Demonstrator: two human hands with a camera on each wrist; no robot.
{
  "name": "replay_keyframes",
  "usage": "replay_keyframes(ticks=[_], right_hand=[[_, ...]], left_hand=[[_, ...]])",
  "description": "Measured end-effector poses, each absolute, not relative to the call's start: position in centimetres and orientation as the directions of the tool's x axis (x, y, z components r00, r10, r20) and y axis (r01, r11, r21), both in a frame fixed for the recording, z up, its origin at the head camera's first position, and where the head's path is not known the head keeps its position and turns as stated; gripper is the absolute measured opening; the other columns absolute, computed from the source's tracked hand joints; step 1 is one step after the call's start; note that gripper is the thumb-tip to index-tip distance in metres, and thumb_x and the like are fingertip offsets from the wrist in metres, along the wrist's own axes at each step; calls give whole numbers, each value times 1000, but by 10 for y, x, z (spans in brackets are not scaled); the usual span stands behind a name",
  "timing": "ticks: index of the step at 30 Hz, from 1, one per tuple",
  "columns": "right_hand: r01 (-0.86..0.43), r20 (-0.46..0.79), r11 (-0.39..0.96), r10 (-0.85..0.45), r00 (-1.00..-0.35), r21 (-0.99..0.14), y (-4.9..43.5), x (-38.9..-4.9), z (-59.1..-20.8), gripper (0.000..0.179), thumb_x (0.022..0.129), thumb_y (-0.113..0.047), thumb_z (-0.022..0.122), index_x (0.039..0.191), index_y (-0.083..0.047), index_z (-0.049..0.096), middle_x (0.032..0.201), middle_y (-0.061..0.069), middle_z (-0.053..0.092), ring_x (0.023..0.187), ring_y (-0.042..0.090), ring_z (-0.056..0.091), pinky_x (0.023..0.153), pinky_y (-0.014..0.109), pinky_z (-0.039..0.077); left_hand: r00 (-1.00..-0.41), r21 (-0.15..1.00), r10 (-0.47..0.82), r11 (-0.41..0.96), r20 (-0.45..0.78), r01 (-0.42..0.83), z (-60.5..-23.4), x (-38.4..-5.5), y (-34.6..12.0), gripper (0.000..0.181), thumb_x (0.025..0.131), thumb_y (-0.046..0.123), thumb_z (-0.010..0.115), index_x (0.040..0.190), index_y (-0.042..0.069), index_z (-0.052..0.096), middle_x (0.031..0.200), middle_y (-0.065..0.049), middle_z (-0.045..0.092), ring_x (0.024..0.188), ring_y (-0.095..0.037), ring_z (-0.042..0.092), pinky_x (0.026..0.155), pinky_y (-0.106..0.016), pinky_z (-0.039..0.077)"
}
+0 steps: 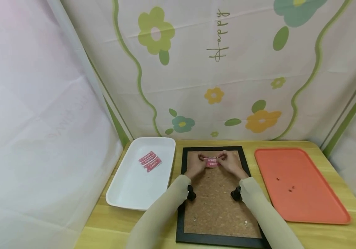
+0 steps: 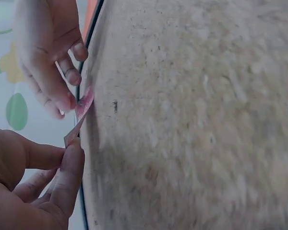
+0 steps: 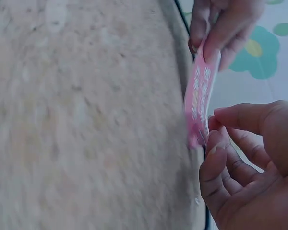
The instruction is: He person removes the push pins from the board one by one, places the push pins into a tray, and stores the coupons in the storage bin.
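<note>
A cork board with a black frame lies on the table. Near its far edge, my left hand pinches one end of a red-and-white paper ticket between thumb and forefinger. In the right wrist view the ticket bows slightly, its printed side showing. At the ticket's other end, my right hand has thumb and forefinger together on a tiny dark-red push pin, mostly hidden by the fingertips. The left wrist view shows the ticket almost edge-on, tilted against the cork.
Left of the board stands a white tray with several similar tickets. To the right, an orange tray holds a few tiny dark-red pieces. A flowered cloth hangs behind the wooden table.
</note>
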State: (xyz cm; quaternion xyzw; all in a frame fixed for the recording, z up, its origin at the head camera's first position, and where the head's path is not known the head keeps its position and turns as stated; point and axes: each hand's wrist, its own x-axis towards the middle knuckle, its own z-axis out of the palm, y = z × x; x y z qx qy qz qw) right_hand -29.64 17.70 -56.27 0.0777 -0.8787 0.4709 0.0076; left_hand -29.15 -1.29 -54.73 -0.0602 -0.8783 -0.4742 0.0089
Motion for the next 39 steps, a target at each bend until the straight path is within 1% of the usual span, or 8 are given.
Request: replay_keyframes(ticks=[7, 11, 15, 20, 23, 27, 33, 39], right_hand=[[-158, 134, 558, -84, -987, -815, 191, -285, -551, 14, 100, -13, 69, 110, -4, 72, 105, 18, 76, 88, 27, 74, 76, 40, 61], [-174, 160, 576, -75, -984, -799, 196, -279, -545, 15, 101, -14, 68, 110, -4, 73, 105, 18, 74, 87, 25, 71, 76, 38, 59], [-155, 158, 581, -45, -986, -799, 201, -273, -540, 17, 102, -15, 67, 111, -3, 74, 104, 17, 74, 87, 26, 69, 74, 33, 56], [-132, 136, 586, -39, -990, -799, 210, -265, -537, 19, 102, -18, 67, 112, -3, 74, 101, 15, 73, 84, 23, 67, 70, 29, 53], [-146, 146, 578, -46, -988, -803, 216, -261, -535, 19, 102, -16, 67, 113, -2, 73, 102, 17, 73, 84, 23, 66, 69, 27, 52], [-156, 165, 555, -35, -986, -817, 226, -256, -534, 19, 101, -12, 67, 113, 2, 73, 101, 21, 73, 79, 26, 66, 62, 24, 51], [-151, 185, 604, -6, -983, -783, 246, -250, -536, 20, 101, -14, 68, 113, 1, 74, 100, 19, 73, 75, 15, 64, 58, 24, 51], [-127, 170, 637, 6, -985, -760, 268, -241, -537, 21, 101, -16, 68, 116, -2, 74, 105, 18, 75, 80, 12, 63, 66, 26, 51]], left_hand=[[-988, 841, 110, 519, 109, 151, -528, -284, -27, 12, 95, 2, 71, 105, 5, 77, 96, -12, 75, 76, -12, 68, 66, -25, 58], [-986, 863, 106, 478, 130, 165, -515, -280, -36, 9, 97, 9, 72, 104, 6, 77, 97, -12, 75, 75, -17, 72, 66, -28, 61], [-989, 919, 100, 368, 112, 141, -500, -277, -46, 10, 97, 9, 73, 102, 2, 77, 97, -17, 76, 81, -31, 77, 69, -33, 64], [-994, 941, 75, 323, 81, 101, -485, -275, -63, 14, 97, 10, 73, 106, 0, 77, 99, -19, 77, 90, -41, 77, 68, -30, 64], [-993, 928, 63, 355, 100, 116, -477, -276, -78, 15, 98, 13, 73, 107, 2, 78, 100, -18, 79, 87, -35, 79, 68, -28, 64], [-993, 941, 64, 317, 101, 116, -472, -276, -100, 15, 97, 11, 73, 107, 1, 78, 104, -20, 79, 88, -30, 79, 73, -29, 65], [-996, 955, 28, 280, 88, 93, -472, -277, -131, 15, 96, 8, 74, 107, -2, 77, 103, -23, 77, 91, -35, 77, 80, -36, 65], [-997, 956, -60, 292, 56, 36, -474, -280, -159, 16, 94, 5, 74, 108, -3, 75, 100, -21, 77, 74, -12, 74, 86, -43, 64]])
